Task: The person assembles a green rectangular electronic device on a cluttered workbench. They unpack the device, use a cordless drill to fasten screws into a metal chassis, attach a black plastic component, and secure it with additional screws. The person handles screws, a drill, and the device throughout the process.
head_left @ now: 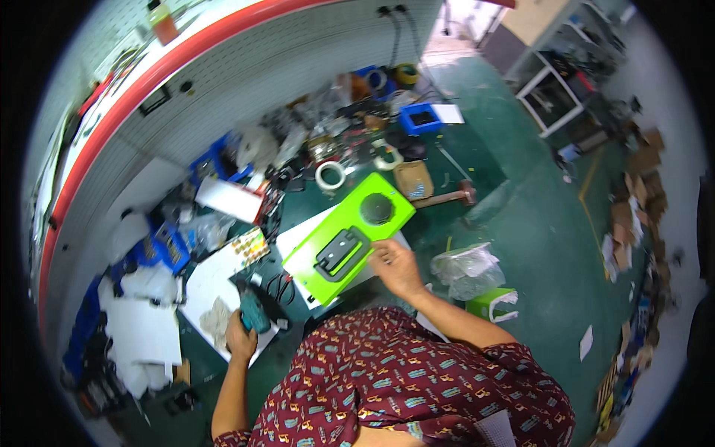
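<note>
A bright green box-shaped case (348, 237) lies slantwise on white sheets on the workbench in front of me. A round dark grille (377, 209) and a black carrying handle (342, 254) sit on its upper face. My right hand (395, 267) is at the case's right edge beside the handle, its fingers curled together. Whatever may be between those fingers is too small to make out. Lower left, my left hand (240, 337) is closed round a teal power drill (255, 311), which is over a white board next to a crumpled pale cloth (216, 322).
Black-handled scissors (281, 289) lie left of the case. Beyond it are a hammer (447, 197), a roll of tape (330, 176), a brown box (414, 180) and a blue bin (420, 119). Plastic wrap (469, 270) and another green piece (491, 304) are at right.
</note>
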Action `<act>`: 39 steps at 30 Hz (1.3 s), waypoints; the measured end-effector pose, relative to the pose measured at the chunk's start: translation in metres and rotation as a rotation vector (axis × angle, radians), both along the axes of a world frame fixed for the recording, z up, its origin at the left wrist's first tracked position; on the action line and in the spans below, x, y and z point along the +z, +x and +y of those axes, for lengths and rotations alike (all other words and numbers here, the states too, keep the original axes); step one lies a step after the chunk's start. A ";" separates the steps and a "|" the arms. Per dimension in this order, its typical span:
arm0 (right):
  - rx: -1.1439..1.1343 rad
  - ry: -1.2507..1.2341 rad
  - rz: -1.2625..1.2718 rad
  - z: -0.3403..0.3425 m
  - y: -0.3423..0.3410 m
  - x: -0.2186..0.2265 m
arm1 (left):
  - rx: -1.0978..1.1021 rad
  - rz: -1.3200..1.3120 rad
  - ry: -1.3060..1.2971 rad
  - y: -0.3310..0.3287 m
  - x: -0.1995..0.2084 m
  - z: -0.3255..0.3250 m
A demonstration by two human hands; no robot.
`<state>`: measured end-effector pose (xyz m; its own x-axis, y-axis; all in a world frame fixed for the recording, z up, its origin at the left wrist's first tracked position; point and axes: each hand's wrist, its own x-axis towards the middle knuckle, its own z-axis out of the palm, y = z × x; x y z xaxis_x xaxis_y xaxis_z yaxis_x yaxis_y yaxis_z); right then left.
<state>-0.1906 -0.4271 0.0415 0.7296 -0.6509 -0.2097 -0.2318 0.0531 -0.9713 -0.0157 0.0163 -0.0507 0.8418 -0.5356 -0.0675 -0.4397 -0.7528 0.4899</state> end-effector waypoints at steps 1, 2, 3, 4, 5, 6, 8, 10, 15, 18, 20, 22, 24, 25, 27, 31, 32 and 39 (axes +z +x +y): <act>-0.002 0.029 -0.008 0.004 0.001 -0.001 | -0.018 0.000 0.045 0.002 -0.017 0.004; -0.008 0.011 0.017 0.006 0.000 0.000 | -0.007 0.019 0.098 0.002 -0.024 0.002; -0.009 0.028 0.014 0.009 0.000 0.003 | 0.020 0.033 0.166 0.000 -0.025 0.007; -0.010 0.046 0.012 0.011 0.000 0.006 | 0.017 0.015 0.178 0.000 -0.034 0.012; -0.010 0.063 0.010 0.011 -0.001 0.008 | 0.015 -0.003 0.190 0.002 -0.045 0.014; -0.005 0.040 0.015 0.012 -0.005 0.007 | 0.011 -0.021 0.208 0.005 -0.053 0.016; -0.050 0.073 0.051 0.010 -0.018 0.008 | -0.011 -0.022 0.268 0.012 -0.068 0.020; -0.080 0.069 0.078 0.005 -0.038 -0.001 | -0.027 -0.043 0.269 0.014 -0.082 0.028; -0.167 -0.007 0.235 -0.046 -0.082 -0.041 | 0.057 -0.062 0.182 0.021 -0.085 0.029; -0.157 -0.227 0.339 -0.116 -0.111 -0.094 | 0.067 -0.174 -0.154 0.040 -0.057 -0.009; -0.229 -0.379 0.405 -0.162 -0.117 -0.112 | 0.105 -0.105 -0.330 0.027 0.046 -0.093; -0.274 -0.517 0.452 -0.211 -0.113 -0.121 | -0.001 -0.061 -0.447 0.002 0.127 -0.162; -0.317 -0.640 0.494 -0.266 -0.110 -0.132 | -0.216 -0.101 -0.433 -0.022 0.163 -0.221; -0.351 -0.716 0.481 -0.291 -0.104 -0.138 | -0.257 -0.058 -0.369 -0.037 0.176 -0.249; -0.257 -0.549 0.574 -0.344 -0.097 -0.141 | -0.302 -0.070 -0.219 -0.060 0.180 -0.295; -0.137 -0.579 0.691 -0.402 -0.079 -0.161 | -0.332 -0.217 0.077 -0.061 0.151 -0.319; -0.090 -0.555 0.704 -0.408 -0.073 -0.165 | -0.332 -0.193 0.111 -0.066 0.155 -0.320; -0.079 -0.581 0.617 -0.414 -0.069 -0.206 | -0.029 0.319 -0.002 -0.031 0.190 -0.340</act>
